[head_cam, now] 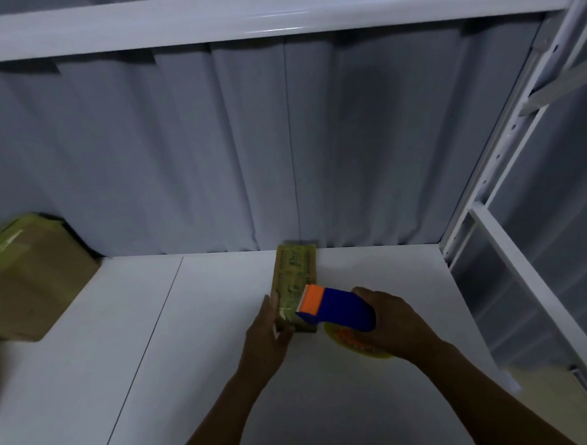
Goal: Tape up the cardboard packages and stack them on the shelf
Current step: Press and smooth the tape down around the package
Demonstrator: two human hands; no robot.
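White shelf board [225, 379] fills most of my view, with a grey wall [179, 153] behind it. A big cardboard package [30, 280] sits at the far left. A small cardboard package [296, 273] lies in the middle, its far end by the wall. I see the right hand [389, 322] wrapped tight round a blue and orange tape dispenser [337, 308], whose orange end rests on the small package. The left hand [267, 336] pinches that package's near end.

Both bare forearms rise from the 6 o'clock edge. The left hand [267, 329] points toward 1 o'clock and grips the slim cardboard package [296, 273] at its near corner. At its 3 o'clock, the right hand [394, 322] angles toward 10 o'clock, curled round the blue tape dispenser [339, 308].
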